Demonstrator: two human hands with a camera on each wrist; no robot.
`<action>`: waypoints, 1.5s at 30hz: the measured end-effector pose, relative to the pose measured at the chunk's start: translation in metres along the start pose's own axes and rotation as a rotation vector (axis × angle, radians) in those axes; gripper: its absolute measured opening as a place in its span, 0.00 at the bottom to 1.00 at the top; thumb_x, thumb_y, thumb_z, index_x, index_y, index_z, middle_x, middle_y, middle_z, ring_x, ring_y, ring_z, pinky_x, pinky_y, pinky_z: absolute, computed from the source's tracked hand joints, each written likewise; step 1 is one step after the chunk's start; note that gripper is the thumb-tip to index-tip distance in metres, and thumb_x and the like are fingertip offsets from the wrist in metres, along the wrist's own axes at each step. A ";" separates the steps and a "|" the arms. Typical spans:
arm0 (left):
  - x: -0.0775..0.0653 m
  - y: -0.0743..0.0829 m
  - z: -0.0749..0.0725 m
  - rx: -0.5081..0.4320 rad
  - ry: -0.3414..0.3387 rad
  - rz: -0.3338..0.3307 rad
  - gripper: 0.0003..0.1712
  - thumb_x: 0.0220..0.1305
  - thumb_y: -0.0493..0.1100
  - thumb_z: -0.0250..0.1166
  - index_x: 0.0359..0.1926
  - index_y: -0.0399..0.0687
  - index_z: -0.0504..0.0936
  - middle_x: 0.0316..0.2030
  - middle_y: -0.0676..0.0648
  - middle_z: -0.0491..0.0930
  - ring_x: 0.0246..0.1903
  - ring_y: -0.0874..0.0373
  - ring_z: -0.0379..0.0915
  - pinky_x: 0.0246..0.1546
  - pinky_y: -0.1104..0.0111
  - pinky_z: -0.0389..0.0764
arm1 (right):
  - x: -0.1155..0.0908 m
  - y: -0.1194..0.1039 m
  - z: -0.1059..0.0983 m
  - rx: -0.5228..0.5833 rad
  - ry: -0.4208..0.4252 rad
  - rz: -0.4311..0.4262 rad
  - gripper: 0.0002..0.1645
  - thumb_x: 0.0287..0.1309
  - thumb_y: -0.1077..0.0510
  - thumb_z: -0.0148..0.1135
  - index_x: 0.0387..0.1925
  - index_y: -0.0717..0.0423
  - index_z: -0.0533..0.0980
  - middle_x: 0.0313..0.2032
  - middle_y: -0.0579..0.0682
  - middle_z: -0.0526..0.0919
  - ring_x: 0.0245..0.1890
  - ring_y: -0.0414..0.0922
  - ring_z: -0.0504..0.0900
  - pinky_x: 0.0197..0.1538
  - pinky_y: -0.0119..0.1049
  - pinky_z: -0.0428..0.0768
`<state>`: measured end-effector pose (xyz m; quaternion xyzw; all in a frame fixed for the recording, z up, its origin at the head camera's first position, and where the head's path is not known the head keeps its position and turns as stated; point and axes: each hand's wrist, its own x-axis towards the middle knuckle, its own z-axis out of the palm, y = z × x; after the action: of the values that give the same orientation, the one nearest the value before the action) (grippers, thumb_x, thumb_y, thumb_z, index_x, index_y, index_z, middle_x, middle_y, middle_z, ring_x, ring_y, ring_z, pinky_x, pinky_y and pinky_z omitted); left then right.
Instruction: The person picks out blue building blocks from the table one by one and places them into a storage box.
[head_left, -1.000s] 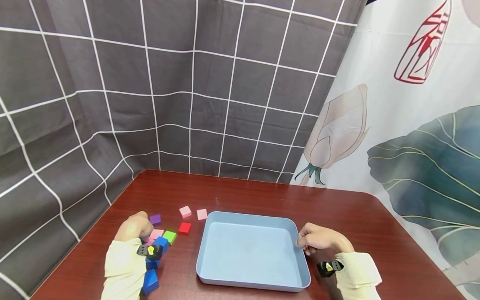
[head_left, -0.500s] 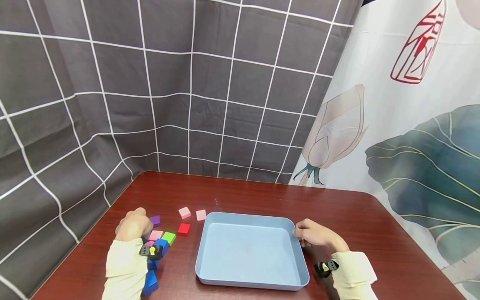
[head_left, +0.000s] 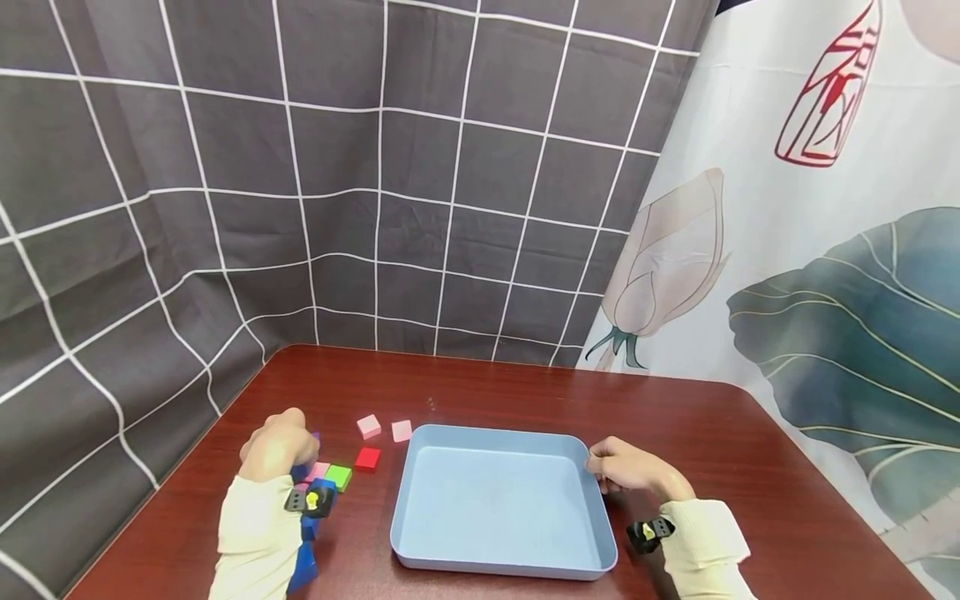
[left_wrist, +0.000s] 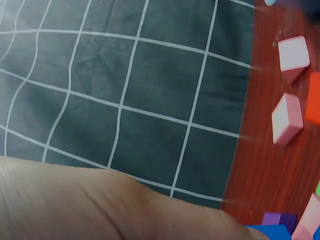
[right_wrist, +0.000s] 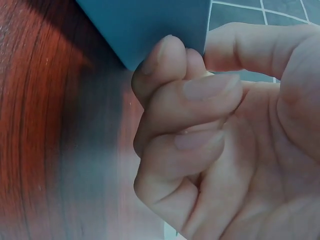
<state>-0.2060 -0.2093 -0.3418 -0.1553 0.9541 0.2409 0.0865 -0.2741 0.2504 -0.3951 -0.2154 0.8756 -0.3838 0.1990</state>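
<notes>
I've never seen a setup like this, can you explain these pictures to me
No robot here: these are a person's bare left hand and right hand. The widest picture comes from a camera worn on the head, looking forward and down; the two close-ups come from cameras worn on the wrists. On the reddish-brown table lies a light-blue tray. To its left are blocks in pink, red, green, purple and blue. The right hand grips the tray's right edge. The left hand seems to pinch a blue block, though its grip is partly hidden.
</notes>
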 end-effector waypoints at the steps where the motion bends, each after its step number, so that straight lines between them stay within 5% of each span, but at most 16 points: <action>1: 0.000 0.002 0.000 -0.005 0.003 0.008 0.16 0.46 0.37 0.62 0.38 0.33 0.73 0.28 0.38 0.71 0.29 0.42 0.69 0.26 0.55 0.71 | 0.000 0.000 0.000 0.000 -0.005 0.001 0.14 0.55 0.66 0.46 0.16 0.69 0.63 0.12 0.48 0.68 0.12 0.39 0.63 0.16 0.28 0.60; 8: 0.002 0.016 0.005 -0.079 0.053 0.207 0.05 0.45 0.35 0.61 0.27 0.40 0.75 0.23 0.44 0.73 0.26 0.50 0.69 0.25 0.60 0.72 | 0.002 0.004 -0.002 0.041 -0.044 0.001 0.17 0.59 0.64 0.46 0.18 0.71 0.62 0.13 0.49 0.69 0.12 0.39 0.62 0.15 0.27 0.57; 14: 0.000 0.032 0.010 -0.206 0.043 0.365 0.16 0.48 0.34 0.66 0.42 0.39 0.80 0.35 0.42 0.79 0.31 0.51 0.73 0.31 0.58 0.80 | 0.001 0.006 -0.001 0.071 -0.054 -0.016 0.18 0.61 0.63 0.47 0.18 0.72 0.61 0.14 0.49 0.69 0.12 0.39 0.62 0.16 0.27 0.59; 18: 0.001 0.043 0.016 -0.223 0.054 0.483 0.16 0.49 0.33 0.67 0.43 0.44 0.80 0.39 0.41 0.79 0.35 0.51 0.74 0.33 0.60 0.80 | 0.002 0.006 -0.001 0.074 -0.062 -0.025 0.18 0.60 0.63 0.46 0.18 0.72 0.60 0.13 0.48 0.69 0.12 0.38 0.63 0.16 0.26 0.59; 30: -0.001 0.075 0.041 -0.176 0.060 0.634 0.13 0.49 0.34 0.68 0.38 0.48 0.82 0.38 0.44 0.80 0.39 0.49 0.75 0.39 0.58 0.80 | 0.003 0.009 -0.003 0.079 -0.074 -0.001 0.17 0.59 0.64 0.45 0.19 0.72 0.59 0.14 0.48 0.65 0.14 0.40 0.63 0.17 0.27 0.61; 45: -0.002 0.089 0.062 -0.053 -0.023 0.718 0.14 0.51 0.36 0.67 0.41 0.44 0.81 0.38 0.44 0.78 0.37 0.50 0.72 0.36 0.55 0.80 | 0.004 0.012 -0.004 0.119 -0.091 0.009 0.19 0.61 0.62 0.47 0.20 0.72 0.58 0.14 0.48 0.65 0.14 0.40 0.63 0.18 0.29 0.62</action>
<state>-0.2286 -0.1041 -0.3567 0.1905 0.9402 0.2824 0.0028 -0.2823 0.2579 -0.4019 -0.2165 0.8423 -0.4239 0.2527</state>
